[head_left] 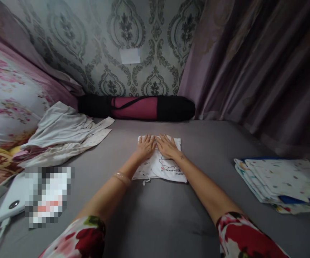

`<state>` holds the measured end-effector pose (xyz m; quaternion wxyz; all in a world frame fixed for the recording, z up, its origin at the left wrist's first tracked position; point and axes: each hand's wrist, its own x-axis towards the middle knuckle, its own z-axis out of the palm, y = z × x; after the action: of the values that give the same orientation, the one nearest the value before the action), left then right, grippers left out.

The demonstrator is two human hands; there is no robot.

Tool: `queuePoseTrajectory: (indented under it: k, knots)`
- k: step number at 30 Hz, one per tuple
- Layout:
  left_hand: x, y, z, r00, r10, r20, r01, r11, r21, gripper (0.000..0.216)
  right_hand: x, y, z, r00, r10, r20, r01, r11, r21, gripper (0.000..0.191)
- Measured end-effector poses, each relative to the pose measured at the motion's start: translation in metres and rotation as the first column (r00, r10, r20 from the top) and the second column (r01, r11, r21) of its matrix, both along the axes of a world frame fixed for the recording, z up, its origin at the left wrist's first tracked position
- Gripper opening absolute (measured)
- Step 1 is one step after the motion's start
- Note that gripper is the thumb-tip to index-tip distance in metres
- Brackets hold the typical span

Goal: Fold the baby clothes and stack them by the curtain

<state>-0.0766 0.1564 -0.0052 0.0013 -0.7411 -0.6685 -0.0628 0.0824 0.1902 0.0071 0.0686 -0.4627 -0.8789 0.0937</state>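
A folded white garment (168, 171) lies on the grey sheet in front of me, with a line drawing of a car, some lettering and a small drawstring at its near edge. Flat on its upper left part rests my left hand (146, 146), fingers stretched out. My right hand (168, 146) presses on the upper right part, fingers spread, its thumb side close to the left hand. Neither hand grips the cloth. Part of the car print is hidden under my right hand and wrist.
A stack of folded printed cloths (284, 179) sits at the right. Rumpled light clothes (63, 125) lie at the left, near a white power bank or phone (15, 197) with cables. A black and pink rolled bag (136, 107) lies along the wall.
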Motion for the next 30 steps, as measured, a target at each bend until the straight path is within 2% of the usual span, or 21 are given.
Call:
queuePoseTrajectory:
  k: [5, 9, 12, 14, 17, 22, 27, 30]
  knots:
    - [0.000, -0.004, -0.012, 1.000, 0.019, 0.017, -0.019, 1.000, -0.018, 0.058, -0.008, -0.010, -0.015, 1.000, -0.005, -0.004, 0.005, 0.999, 0.037, 0.053]
    - [0.000, -0.004, -0.006, 0.999, 0.027, 0.022, -0.026, 0.998, -0.062, 0.058, -0.006, -0.008, -0.016, 1.000, 0.001, -0.003, -0.001, 0.998, 0.064, 0.052]
    - [-0.002, -0.004, 0.001, 1.000, 0.006, 0.020, -0.004, 0.996, -0.091, 0.060, -0.006, -0.006, -0.010, 1.000, 0.002, 0.023, -0.003, 1.000, 0.018, 0.053]
    - [-0.005, -0.004, 0.002, 1.000, 0.012, 0.013, -0.012, 0.999, -0.046, 0.061, -0.007, -0.006, -0.006, 0.999, 0.016, 0.037, -0.017, 1.000, 0.005, 0.053]
    - [-0.009, -0.006, -0.005, 0.997, 0.081, 0.009, -0.081, 0.995, 0.058, 0.059, -0.013, -0.011, -0.004, 0.998, 0.064, 0.016, -0.065, 0.995, 0.077, 0.053]
    - [-0.011, -0.007, -0.018, 0.995, 0.101, -0.010, -0.100, 0.993, 0.056, 0.056, -0.023, -0.021, -0.013, 0.997, 0.080, -0.011, -0.079, 0.994, 0.081, 0.054]
    - [-0.008, -0.006, -0.005, 0.992, 0.126, 0.008, -0.126, 0.991, -0.047, 0.057, -0.022, -0.020, -0.008, 0.997, 0.083, -0.003, -0.083, 0.996, 0.023, 0.055]
    - [-0.005, -0.009, -0.001, 0.998, 0.068, -0.002, -0.068, 0.998, 0.008, 0.057, -0.015, -0.019, -0.005, 0.999, 0.051, -0.014, -0.051, 0.998, 0.029, 0.055]
